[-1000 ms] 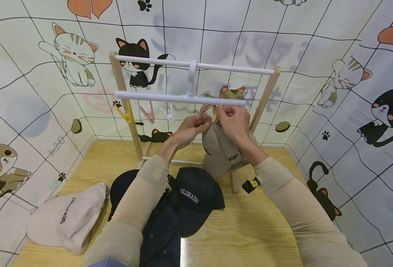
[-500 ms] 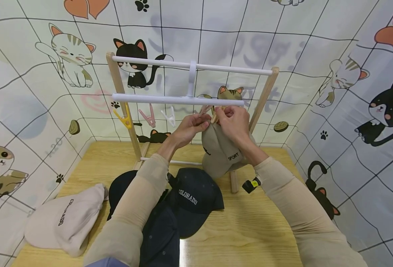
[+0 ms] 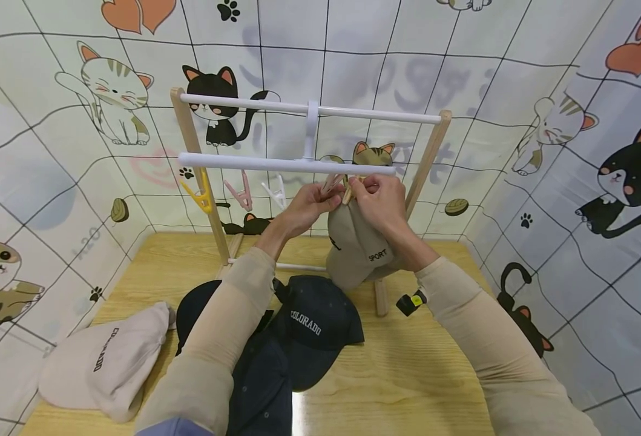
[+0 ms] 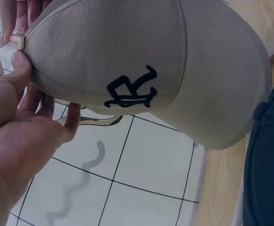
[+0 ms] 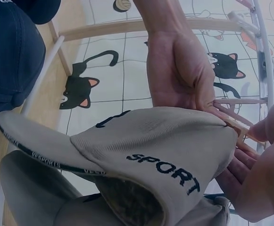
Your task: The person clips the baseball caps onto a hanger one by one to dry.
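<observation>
Beige cap marked "SPORT" is held up under the lower white bar of the wooden drying rack, at the bar's right end, above the worktop. Its top edge is pinched by the left hand, thumb and fingers closed on the fabric beside a pale clip. The right hand is curled round the same clip and the cap's edge; both hands are touching at the clip. In the left wrist view the cap is seen as ribbed beige cloth with a black embroidered emblem, brim curved to the right, and the left thumb is pressed against the clip. In the right wrist view the cap is seen with black "SPORT" lettering on the side, small black lettering along the brim edge, and the hollow inside turned downward; whether the clip is shut on the fabric cannot be told.

No containers are in view. Yellow, pink and white clips are hung from the lower bar, left of the hands. A navy "COLORADO" cap is laid on the worktop below the hands, and a pale pink "COLORADO" cap at the left edge. A small black and yellow object is lying near the rack's right foot.
</observation>
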The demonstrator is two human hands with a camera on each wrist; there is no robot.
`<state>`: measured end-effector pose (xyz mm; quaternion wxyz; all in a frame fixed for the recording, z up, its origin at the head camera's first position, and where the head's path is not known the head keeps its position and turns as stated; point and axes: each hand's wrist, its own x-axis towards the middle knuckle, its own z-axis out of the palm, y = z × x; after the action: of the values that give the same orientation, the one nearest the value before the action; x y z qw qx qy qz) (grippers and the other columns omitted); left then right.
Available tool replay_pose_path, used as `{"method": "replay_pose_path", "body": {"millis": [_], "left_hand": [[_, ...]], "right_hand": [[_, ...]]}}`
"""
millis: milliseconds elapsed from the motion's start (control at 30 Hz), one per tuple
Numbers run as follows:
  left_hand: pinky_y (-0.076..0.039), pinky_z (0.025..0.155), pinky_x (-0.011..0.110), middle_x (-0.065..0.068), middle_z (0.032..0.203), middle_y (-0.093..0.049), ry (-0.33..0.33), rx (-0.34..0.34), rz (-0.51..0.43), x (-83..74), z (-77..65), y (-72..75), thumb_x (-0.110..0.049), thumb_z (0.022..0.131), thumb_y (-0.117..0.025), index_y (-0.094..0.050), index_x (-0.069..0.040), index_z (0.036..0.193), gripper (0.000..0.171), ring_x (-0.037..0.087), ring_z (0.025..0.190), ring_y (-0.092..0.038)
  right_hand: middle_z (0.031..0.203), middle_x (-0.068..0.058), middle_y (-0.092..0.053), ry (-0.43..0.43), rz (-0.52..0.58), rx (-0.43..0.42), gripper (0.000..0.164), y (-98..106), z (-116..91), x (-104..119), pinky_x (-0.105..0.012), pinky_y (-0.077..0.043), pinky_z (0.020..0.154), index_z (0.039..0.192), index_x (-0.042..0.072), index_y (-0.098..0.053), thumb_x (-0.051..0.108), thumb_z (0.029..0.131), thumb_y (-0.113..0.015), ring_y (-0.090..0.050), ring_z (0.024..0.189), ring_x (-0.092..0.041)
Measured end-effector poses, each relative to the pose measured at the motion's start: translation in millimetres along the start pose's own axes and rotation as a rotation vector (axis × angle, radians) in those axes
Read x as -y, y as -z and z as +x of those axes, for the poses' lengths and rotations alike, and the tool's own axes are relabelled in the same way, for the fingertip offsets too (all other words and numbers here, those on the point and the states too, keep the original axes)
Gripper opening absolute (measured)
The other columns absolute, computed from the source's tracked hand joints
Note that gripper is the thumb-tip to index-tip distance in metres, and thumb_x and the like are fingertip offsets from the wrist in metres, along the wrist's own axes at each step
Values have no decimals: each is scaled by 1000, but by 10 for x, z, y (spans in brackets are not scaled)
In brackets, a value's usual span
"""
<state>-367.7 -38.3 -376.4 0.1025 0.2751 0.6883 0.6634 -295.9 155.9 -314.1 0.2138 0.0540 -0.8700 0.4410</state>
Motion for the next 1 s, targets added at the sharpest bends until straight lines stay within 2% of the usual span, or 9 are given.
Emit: {"method": "replay_pose_path", "body": {"millis": [100,500,800,1000], "left_hand": [[-45,133,49,25,163,-61,4,-3,11,-38,8,-7,-6,116,-60,-64,10,148,35,35,162,-52],[-50,128,46,22,160,-64,10,4,74,-115,7,-27,-9,115,-63,-67,6,148,36,34,157,-57],[-46,132,46,17,166,-63,-14,40,72,-116,17,-18,-11,115,-63,-63,-1,158,44,30,161,-54],[-45,134,46,15,166,-62,-4,45,78,-122,-9,-3,-14,115,-64,-62,-5,160,46,30,163,-52]], "right_hand": [[104,-20,-86,11,-9,8,41,13,3,4,-22,-51,69,101,0,-84,38,110,-71,-79,93,-28],[105,-21,-86,46,-40,62,41,62,9,-8,-34,-56,77,104,-1,-83,37,111,-69,-80,99,-34],[99,-20,-86,86,-73,98,38,95,10,-7,-31,-53,72,95,0,-80,32,111,-69,-81,93,-33],[103,-16,-87,80,-99,134,39,110,7,-13,-30,-52,70,101,4,-84,37,112,-67,-80,93,-29]]}}
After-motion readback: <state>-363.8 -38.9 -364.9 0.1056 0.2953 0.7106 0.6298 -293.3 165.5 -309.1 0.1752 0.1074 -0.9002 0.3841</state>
